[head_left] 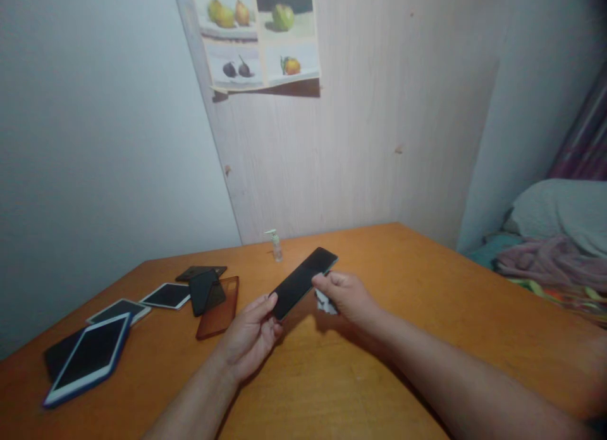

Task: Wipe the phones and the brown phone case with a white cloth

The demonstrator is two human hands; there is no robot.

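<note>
A black smartphone (pixel 303 282) is held tilted above the table, its dark face up. My left hand (pixel 251 339) is closed on its near left end, the thumb lying over the edge. At the far right end, my right hand (pixel 346 294) is closed with its thumb against the phone's edge. A crumpled white tissue or cloth (pixel 325 303) hangs from under the right fingers. Behind the phone stands a small clear pump bottle (pixel 277 247) with a pale green top.
On the wooden table (pixel 332 389) to the left lie a tablet in a blue case (pixel 90 358), two white-framed devices (pixel 168 295), a dark phone (pixel 202 273), a black slab (pixel 203 291) and a brown translucent phone case (pixel 218 317). Bedding (pixel 559 238) is at the right.
</note>
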